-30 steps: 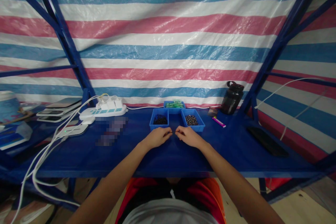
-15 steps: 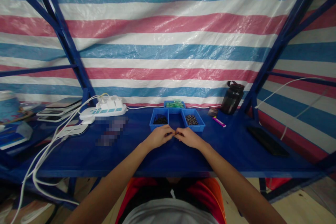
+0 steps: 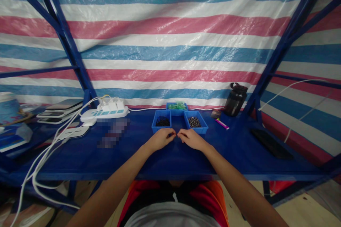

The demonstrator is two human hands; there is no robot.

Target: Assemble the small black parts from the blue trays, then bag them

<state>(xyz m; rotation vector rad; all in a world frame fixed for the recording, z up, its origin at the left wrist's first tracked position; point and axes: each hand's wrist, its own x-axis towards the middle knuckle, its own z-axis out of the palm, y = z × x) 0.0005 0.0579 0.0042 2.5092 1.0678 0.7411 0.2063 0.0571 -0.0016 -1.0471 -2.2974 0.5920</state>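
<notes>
The person's left hand (image 3: pixel 160 139) and right hand (image 3: pixel 194 139) met almost tip to tip above the middle of the worktop (image 3: pixel 176 165), between its front and back edges. On each, thumb and fingers were drawn into a narrow pinch; whether a small piece sat between them could not be told. A slim gap parted the two sets of fingertips.

Just beyond the left hand stood a blue bin with black pieces (image 3: pixel 162 122) in it; just beyond the right, a second blue bin (image 3: pixel 204 130) carried small metallic pieces (image 3: pixel 194 122). Between and behind these, near the middle of the back edge, a third bin (image 3: pixel 178 112) held green packets (image 3: pixel 177 106).

Toward the back right corner stood a dark bottle (image 3: pixel 235 100), with a purple packet (image 3: pixel 222 123) lying in front of it. A flat black object (image 3: pixel 271 144) lay along the right edge. Near the back edge, left of the bins, a white power strip (image 3: pixel 105 113) bore several plugs, and a flat white device (image 3: pixel 75 132) lay closer to the left edge.
</notes>
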